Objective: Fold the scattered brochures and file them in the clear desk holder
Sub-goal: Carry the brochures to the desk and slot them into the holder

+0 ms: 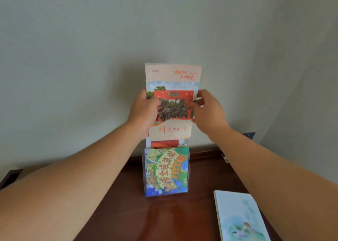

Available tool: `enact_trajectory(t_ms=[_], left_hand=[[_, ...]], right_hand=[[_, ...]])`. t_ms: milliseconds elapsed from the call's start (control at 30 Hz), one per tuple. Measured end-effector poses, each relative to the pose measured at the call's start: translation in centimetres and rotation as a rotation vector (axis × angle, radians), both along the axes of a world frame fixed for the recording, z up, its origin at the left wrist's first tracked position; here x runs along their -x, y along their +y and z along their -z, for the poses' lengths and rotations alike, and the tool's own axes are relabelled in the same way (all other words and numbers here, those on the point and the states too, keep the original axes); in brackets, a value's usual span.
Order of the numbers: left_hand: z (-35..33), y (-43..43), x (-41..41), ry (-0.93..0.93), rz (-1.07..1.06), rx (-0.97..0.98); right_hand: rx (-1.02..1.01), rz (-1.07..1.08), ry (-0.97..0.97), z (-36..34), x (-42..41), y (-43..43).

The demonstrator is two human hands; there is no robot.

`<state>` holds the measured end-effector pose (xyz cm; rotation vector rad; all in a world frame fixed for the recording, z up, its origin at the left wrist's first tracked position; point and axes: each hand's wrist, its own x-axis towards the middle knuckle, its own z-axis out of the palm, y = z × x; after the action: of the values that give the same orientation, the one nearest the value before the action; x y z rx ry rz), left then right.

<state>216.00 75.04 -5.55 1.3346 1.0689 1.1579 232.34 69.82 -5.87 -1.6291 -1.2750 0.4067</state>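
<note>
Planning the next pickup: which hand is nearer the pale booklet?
Right. The right hand grips the brochure above-left of the booklet; the left hand grips its far edge.

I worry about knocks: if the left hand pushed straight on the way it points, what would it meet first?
Likely the pale wall behind the left hand, which grips the red brochure; nothing shows between, though depth is unclear.
</note>
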Motion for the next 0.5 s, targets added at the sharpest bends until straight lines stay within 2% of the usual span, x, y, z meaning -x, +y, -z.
enact_trajectory(t_ms=[200,500], left_hand=[[-1.4,3.7,-0.3,-0.029,-0.075,0.023],[2.0,5.7,-0.9,-0.058,-0.065,0.070]], right_hand=[[0.024,-0.075,-0.021,-1.7,-0.2,4.9],[0.077,-0.130,0.004,1.7,-1.4,7.2]])
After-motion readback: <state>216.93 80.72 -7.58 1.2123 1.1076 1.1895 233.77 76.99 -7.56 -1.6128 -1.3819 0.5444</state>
